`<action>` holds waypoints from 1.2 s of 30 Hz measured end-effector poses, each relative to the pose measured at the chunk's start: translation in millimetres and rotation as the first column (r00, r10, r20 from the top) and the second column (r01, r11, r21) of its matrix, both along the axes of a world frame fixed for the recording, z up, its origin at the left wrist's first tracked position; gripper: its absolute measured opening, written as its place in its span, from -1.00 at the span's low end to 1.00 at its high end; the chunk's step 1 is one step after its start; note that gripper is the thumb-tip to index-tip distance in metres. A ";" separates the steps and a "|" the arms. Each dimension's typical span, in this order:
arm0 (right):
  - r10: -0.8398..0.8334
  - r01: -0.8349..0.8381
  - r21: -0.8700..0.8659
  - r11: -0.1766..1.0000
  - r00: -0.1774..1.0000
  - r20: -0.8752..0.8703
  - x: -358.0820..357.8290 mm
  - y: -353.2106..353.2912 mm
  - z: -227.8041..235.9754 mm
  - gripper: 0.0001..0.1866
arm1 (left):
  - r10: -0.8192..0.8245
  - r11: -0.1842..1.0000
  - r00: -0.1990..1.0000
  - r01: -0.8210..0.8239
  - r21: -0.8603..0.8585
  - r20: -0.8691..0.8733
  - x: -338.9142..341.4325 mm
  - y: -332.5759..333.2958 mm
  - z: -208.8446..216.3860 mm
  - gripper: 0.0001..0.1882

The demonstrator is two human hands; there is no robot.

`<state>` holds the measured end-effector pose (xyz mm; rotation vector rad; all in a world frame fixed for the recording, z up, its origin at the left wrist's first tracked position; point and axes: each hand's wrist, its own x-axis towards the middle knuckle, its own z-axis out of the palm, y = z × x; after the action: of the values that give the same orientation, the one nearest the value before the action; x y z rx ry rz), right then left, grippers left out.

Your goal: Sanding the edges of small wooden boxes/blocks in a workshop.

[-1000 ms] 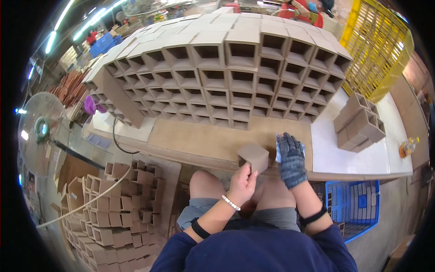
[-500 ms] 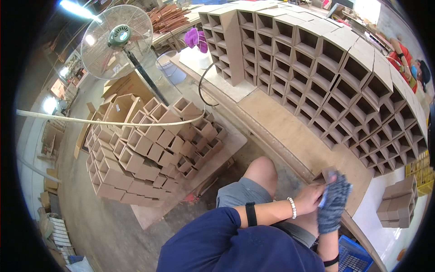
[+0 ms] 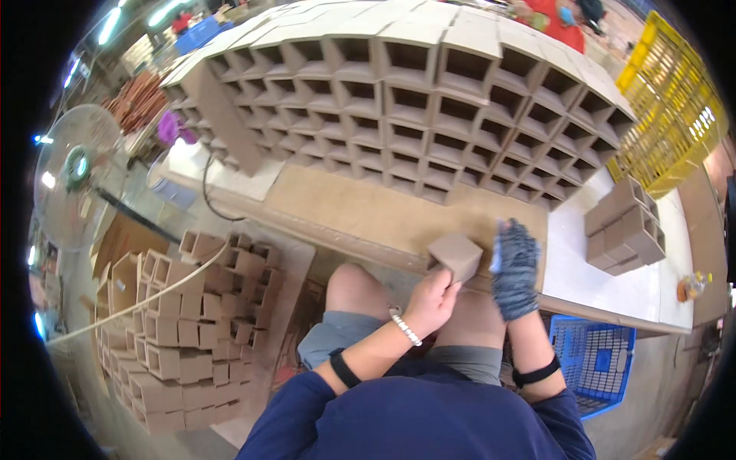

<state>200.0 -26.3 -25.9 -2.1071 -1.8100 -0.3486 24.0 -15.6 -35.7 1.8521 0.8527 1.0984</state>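
My left hand (image 3: 434,301), bare and with a white bead bracelet at the wrist, pinches a small brown square box (image 3: 455,256) at its near side. The box is tilted at the front edge of the workbench, above my thighs. Just right of it and apart from it, my right hand (image 3: 515,268) wears a dark grey knit glove, its fingers curled. A pale bluish-white edge shows along the glove's left side; what it is I cannot make out. A tall wall of stacked brown square boxes (image 3: 414,103), openings toward me, stands behind on the bench.
Brown board (image 3: 337,203) covers the bench middle. At right stand a small box stack (image 3: 625,226), a yellow crate (image 3: 671,107) and a small bottle (image 3: 694,285). A blue basket (image 3: 590,360) sits below. Left are a box pile (image 3: 184,330), a hose (image 3: 153,297) and a fan (image 3: 77,165).
My view has swung to the right. My hands, close together around the box before, are now apart: the left holds the box, the gloved right hand is beside it.
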 end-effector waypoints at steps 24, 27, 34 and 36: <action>0.376 -0.376 0.005 0.927 0.927 -0.010 -58.8 -14.1 38.8 -0.73 | 0.014 0.989 0.983 0.013 -0.144 0.182 1.0 2.3 -9.2 -0.89; 0.168 -0.199 -0.102 0.975 0.953 -0.252 -36.1 3.5 38.0 -0.61 | -0.020 0.996 0.996 0.028 -0.090 0.082 -0.6 7.5 3.3 -0.88; 0.377 -0.380 0.017 0.925 0.922 0.092 -23.8 -9.8 24.4 -0.50 | -0.110 0.948 0.968 0.171 -0.269 0.227 -0.9 14.0 2.6 -0.86; 0.204 -0.181 0.242 0.953 0.976 -0.076 -5.8 -1.0 31.1 -0.51 | -0.119 0.953 0.973 0.168 -0.251 0.198 -1.4 11.8 13.2 -0.80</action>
<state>194.3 -27.3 5.2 -1.7423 -1.8010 -0.3770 22.5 -3.7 -22.4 1.5396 0.7097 0.9907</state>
